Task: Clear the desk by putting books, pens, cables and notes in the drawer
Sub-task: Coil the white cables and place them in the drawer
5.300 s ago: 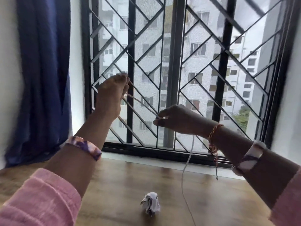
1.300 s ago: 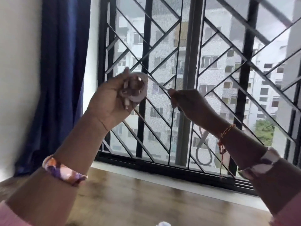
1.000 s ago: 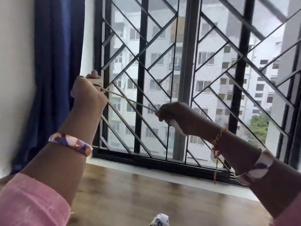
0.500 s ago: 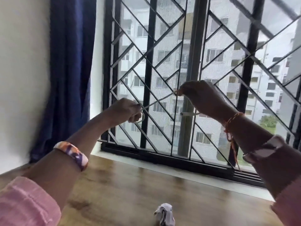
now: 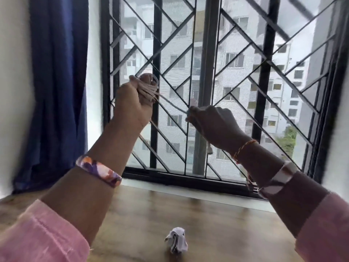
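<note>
white cable [image 5: 149, 90] coiled round fingers, crumpled note [image 5: 176, 239] on desk

We see our left hand [image 5: 135, 103] wrapped in thin white cable [image 5: 149, 90]; our right hand [image 5: 213, 123] pinches its strand.

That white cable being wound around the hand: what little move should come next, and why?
Probably one more loop: the right hand carries its pinched end over the left hand. The white cable already sits in several turns around the left fingers, and only a short stretch spans between the hands.
</note>
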Demonstrator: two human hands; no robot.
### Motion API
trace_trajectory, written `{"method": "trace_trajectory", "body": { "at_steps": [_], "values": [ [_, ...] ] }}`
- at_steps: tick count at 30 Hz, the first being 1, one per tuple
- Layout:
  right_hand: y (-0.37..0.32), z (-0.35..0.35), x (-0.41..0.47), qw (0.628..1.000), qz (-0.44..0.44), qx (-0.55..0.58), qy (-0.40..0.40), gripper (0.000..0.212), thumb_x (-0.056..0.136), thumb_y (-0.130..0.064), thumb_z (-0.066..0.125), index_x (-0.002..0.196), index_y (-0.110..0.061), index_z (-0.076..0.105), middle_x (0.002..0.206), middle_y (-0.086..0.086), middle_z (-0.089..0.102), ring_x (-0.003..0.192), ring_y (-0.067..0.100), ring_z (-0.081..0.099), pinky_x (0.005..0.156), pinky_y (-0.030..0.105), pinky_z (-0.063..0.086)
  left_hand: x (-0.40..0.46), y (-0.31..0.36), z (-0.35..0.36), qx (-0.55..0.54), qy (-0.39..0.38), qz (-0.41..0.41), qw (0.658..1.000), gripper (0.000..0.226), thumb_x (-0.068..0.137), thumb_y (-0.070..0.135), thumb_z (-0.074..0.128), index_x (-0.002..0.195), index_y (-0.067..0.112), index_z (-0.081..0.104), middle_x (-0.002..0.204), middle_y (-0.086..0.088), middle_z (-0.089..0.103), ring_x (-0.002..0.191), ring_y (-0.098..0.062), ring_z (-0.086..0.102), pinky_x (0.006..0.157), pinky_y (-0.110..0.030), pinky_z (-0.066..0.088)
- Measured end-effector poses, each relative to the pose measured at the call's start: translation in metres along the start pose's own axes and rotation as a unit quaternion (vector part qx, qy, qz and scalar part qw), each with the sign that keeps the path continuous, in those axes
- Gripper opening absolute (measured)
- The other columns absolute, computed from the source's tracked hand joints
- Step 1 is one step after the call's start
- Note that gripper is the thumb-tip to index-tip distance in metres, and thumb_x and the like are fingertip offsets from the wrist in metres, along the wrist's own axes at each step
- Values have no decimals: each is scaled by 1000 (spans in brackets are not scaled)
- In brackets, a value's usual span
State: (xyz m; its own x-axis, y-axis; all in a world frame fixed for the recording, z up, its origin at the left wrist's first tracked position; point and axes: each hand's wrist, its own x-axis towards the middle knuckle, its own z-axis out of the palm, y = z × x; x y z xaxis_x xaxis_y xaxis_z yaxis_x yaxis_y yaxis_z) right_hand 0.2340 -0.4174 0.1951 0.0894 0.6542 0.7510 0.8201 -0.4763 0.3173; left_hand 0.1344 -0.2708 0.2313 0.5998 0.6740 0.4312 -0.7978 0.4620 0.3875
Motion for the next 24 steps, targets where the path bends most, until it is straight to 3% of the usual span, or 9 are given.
{"method": "trace_trajectory", "body": {
  "at_steps": [3,4,6,9,10,12,15,18,24],
  "values": [
    [-1,-9,-5,997,-9,39,-65,21,95,-30,46,99,-16,62,86,5,69,78,26,68,63,38,55,1,-32,-4,265,27,141,953,29,95,7,42,71,6,58,60,-3,64,53,-8,56,49,-17,41],
    [-1,-12,-5,994,-7,58,-97,17,93,-28,50,94,-17,63,79,-1,66,73,21,67,57,32,53,3,-43,-9,390,15,227,892,29,95,11,42,72,5,60,65,-8,66,54,-15,59,50,-23,42],
    [3,-19,-5,982,1,92,-164,9,90,-20,56,89,-18,64,64,-13,55,58,7,60,48,21,44,7,-59,-19,592,-56,418,687,27,94,16,42,84,0,62,82,-19,67,72,-30,62,65,-29,42],
    [20,-37,-6,973,32,110,-200,9,88,-9,59,89,-14,66,63,-14,56,48,-3,50,46,17,46,6,-68,-26,731,-224,510,394,32,94,18,37,104,-5,56,99,-24,61,76,-35,63,62,-32,51],
    [26,-41,-7,976,38,105,-189,11,88,-8,59,92,-14,68,66,-12,58,48,-2,50,49,21,50,2,-68,-26,755,-232,508,343,35,94,20,35,106,-4,56,99,-24,62,71,-35,64,56,-32,52],
    [35,-46,-8,987,36,73,-140,14,88,-12,61,97,-17,71,71,-10,56,54,4,49,58,30,52,-9,-67,-19,786,-206,493,311,38,93,25,33,97,-2,60,89,-21,64,64,-34,65,49,-29,47],
    [43,-44,-10,996,22,1,-90,18,90,-25,59,103,-22,70,88,0,68,73,15,59,66,31,48,-14,-70,-5,813,-274,340,385,52,97,41,31,77,4,61,75,-13,65,68,-28,64,59,-28,41],
    [49,-37,-14,998,27,0,-64,22,91,-28,55,107,-24,69,95,-2,71,69,9,54,64,28,47,-13,-69,5,727,-381,106,562,48,94,39,43,55,15,57,52,4,56,43,-1,54,49,-14,42],
    [32,-18,-10,997,52,55,-4,22,95,-24,49,103,-18,69,91,11,72,77,33,68,69,47,55,-7,-58,0,460,-326,-75,822,42,93,27,48,59,3,54,54,-2,59,49,-9,55,53,-16,46]
  ]
}}
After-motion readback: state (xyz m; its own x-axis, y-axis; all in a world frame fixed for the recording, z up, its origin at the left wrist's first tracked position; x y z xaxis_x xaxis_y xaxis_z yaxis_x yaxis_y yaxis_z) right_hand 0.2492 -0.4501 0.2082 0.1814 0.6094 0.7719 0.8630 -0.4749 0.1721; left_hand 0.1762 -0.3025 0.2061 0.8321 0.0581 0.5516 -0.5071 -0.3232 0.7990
